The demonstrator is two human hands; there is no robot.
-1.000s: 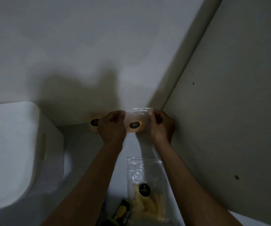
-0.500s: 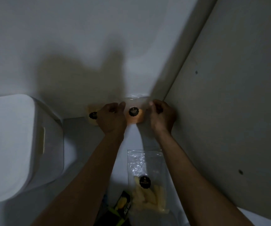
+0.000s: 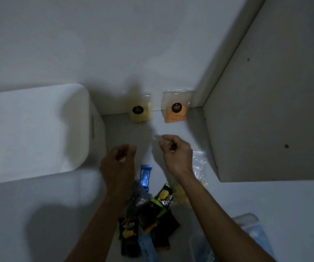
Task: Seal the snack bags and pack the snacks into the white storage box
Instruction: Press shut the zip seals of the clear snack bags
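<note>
Two clear snack bags lean upright against the back wall: a pale yellow snack bag (image 3: 140, 111) and an orange snack bag (image 3: 175, 110), each with a dark round label. A third clear bag of yellow snacks (image 3: 199, 167) lies flat, mostly hidden under my right forearm. My left hand (image 3: 120, 159) hovers loosely curled and holds nothing. My right hand (image 3: 175, 151) is curled over that flat bag's top edge; blur hides whether it pinches the plastic. The white storage box (image 3: 39, 129) stands at the left.
A heap of dark snack packets (image 3: 148, 214) and a blue packet (image 3: 145, 176) lie between my forearms. A bluish clear plastic piece (image 3: 250, 229) sits at the lower right. A white side panel (image 3: 266, 129) closes the right, and the back wall is close behind.
Both hands have let go of the orange bag, which now leans against the wall. They have pulled back toward me, and the view has tilted down.
</note>
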